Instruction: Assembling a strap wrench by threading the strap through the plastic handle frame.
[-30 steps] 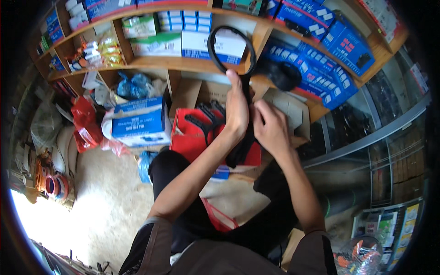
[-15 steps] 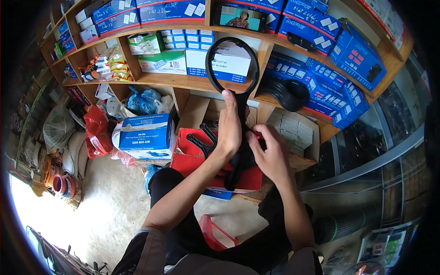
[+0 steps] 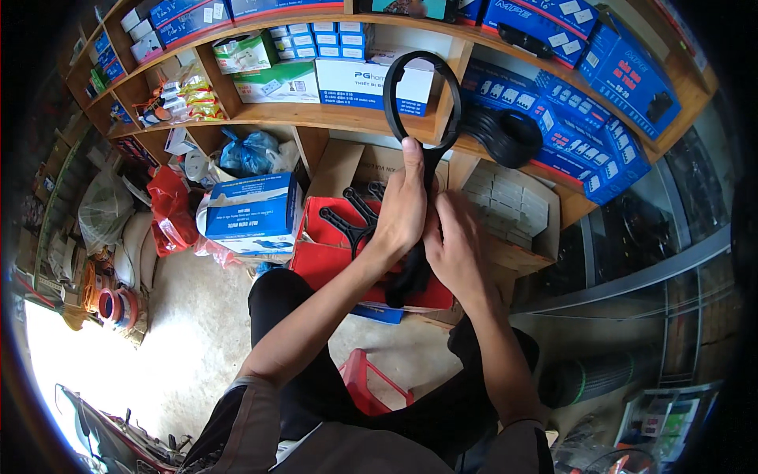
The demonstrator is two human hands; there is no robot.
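My left hand (image 3: 404, 209) is closed round the handle of a black ring-headed wrench (image 3: 456, 103), its thumb pointing up along the tool. The large ring stands upright above my fist. On the handle's right side, my right hand (image 3: 458, 245) is closed, fingers bent against it. Whether those fingertips pinch something small is hidden. Beneath both hands sits a red box (image 3: 316, 265), with several black forked-looking tool handles (image 3: 347, 227) on its left part. Another black piece (image 3: 404, 288) lies or hangs over its front, partly behind my wrists.
Wooden shelves (image 3: 300, 117) with blue boxes curve across the back. Black rings (image 3: 505, 138) lie stacked at the right shelf edge. A blue-and-white carton (image 3: 251, 217) stands left of the red box. White pieces fill an open carton (image 3: 505, 209) at right. A red stool (image 3: 359, 379) is below.
The ring-headed wrench and both hands have shifted slightly right in view. My right hand has turned and moved closer against the handle. The camera view has tilted down a little.
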